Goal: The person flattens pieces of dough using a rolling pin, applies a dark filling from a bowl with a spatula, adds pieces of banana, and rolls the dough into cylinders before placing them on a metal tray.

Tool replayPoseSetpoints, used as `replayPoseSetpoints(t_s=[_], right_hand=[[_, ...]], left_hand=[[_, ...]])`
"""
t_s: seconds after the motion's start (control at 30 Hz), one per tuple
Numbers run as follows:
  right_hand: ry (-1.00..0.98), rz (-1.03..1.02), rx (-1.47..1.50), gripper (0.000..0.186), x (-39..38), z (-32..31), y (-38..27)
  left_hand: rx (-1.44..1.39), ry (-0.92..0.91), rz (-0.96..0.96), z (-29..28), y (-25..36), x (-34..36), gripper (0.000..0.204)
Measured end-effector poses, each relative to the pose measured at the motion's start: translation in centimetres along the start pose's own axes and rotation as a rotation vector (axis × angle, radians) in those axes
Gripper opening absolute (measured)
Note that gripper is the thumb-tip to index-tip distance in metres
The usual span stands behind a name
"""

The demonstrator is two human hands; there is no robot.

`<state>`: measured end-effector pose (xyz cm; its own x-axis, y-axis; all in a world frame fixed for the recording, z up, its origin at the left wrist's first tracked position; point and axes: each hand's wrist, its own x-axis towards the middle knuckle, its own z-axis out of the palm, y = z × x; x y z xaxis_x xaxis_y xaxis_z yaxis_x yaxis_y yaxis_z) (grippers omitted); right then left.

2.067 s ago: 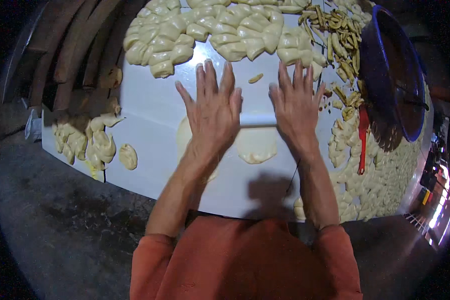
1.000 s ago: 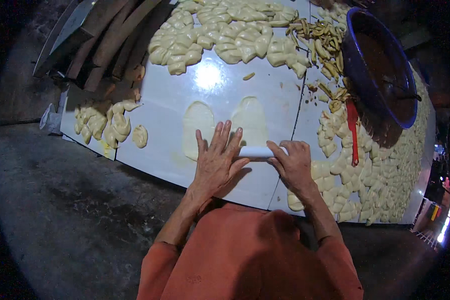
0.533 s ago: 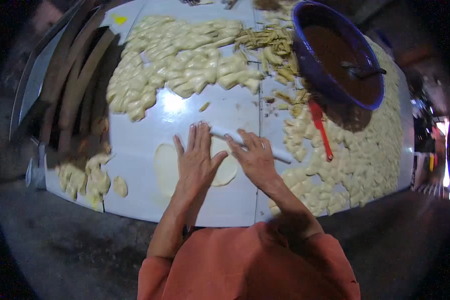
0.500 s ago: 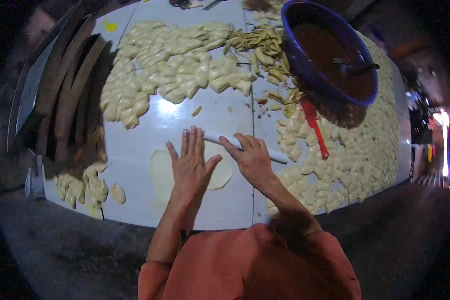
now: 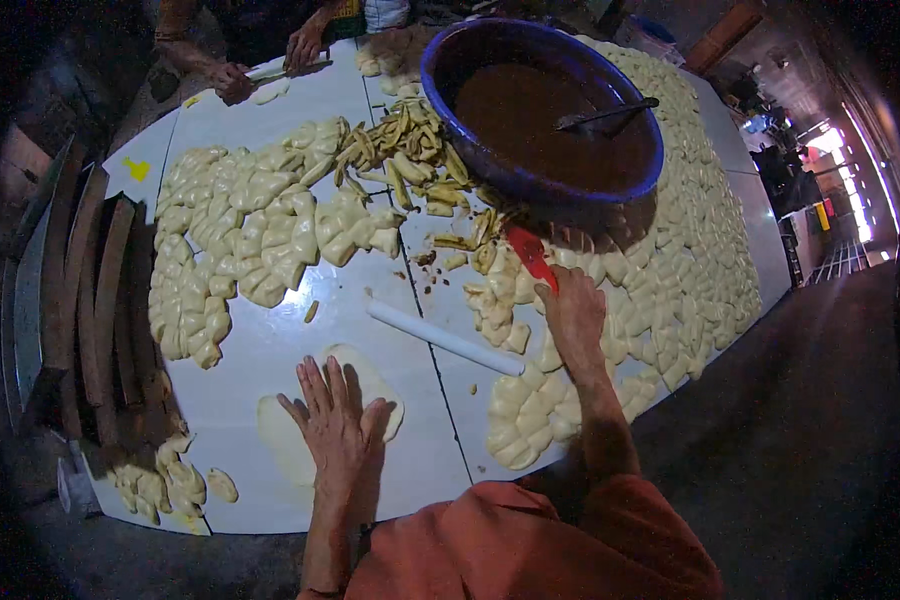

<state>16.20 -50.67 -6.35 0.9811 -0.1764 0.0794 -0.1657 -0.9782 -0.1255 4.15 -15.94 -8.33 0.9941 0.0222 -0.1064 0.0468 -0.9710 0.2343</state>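
My left hand (image 5: pixel 332 425) lies flat with fingers spread on a thin, rolled-out sheet of pale dough (image 5: pixel 380 390). With my right hand (image 5: pixel 577 310) I grip the narrow end of a red flat-bladed tool (image 5: pixel 530 252); my fingers hide its handle. A white rolling pin (image 5: pixel 445 338) rests on the table between my hands, touched by neither. Right of it, many soft pale dough pieces (image 5: pixel 530 420) lie packed together under and around my right forearm. Yellowish strips of filling, perhaps banana (image 5: pixel 410 150), are heaped beyond the rolling pin.
A big blue basin (image 5: pixel 650 165) of brown mixture with a dark-handled utensil (image 5: pixel 610 113) stands at the far right. More dough pieces (image 5: pixel 260 220) cover the left of the white table (image 5: pixel 235 490). Boards (image 5: pixel 90 280) stand at its left edge. Across it, another person's hands (image 5: pixel 305 45) hold a white rod.
My right hand has left the rolling pin and moved right to grip the red tool. My left hand stays on the dough. The view has shifted, bringing the other person's hands into sight.
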Motion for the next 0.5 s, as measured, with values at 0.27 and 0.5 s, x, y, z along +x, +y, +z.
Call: replayPoseSetpoints(t_s=[0.27, 0.5], right_hand=[[-0.105, -0.064, 0.496, 0.023, 0.6, -2.9, 2.3], [0.062, -0.010, 0.816, 0.027, 4.4, -11.5, 2.7]], left_hand=[[-0.079, -0.074, 0.002, 1.8, 0.9, -5.5, 0.076], [-0.098, -0.148, 0.075, 2.7, 2.3, -9.4, 0.078]])
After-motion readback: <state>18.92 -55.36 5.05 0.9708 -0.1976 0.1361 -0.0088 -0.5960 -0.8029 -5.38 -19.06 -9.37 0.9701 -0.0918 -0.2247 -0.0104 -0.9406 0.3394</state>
